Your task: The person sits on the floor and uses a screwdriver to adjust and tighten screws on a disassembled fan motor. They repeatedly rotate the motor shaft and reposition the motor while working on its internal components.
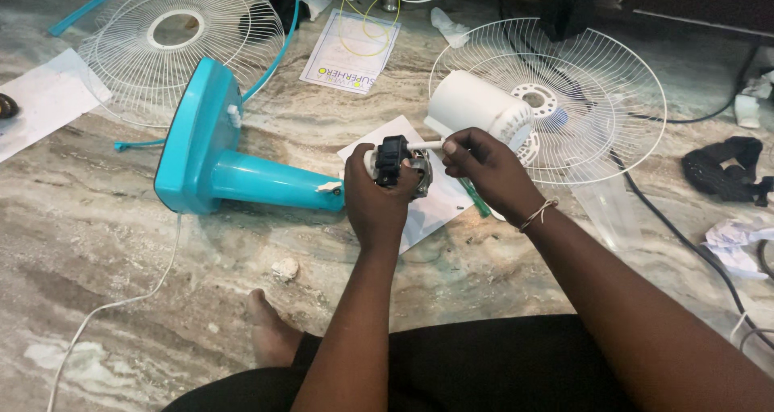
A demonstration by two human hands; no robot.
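- Marble floor (97, 243) carries two wire grilles (173, 45), paper sheets and cables.
- Left hand (379, 198) clamps the motor (397, 164) atop the teal stand (226, 158).
- Right hand (488, 170) pinches its white shaft (425, 145).

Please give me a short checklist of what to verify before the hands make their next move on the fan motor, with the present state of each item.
1. Left hand grips the fan motor firmly: ok.
2. Right hand pinches the white shaft: ok.
3. White motor cover lies off the motor, on the front grille: ok.
4. Teal stand lies flat on the floor, beside the left hand: ok.
5. Motor wires free, not trapped: cannot tell, the hand hides them.
6. Green tool within reach under the right hand: ok.
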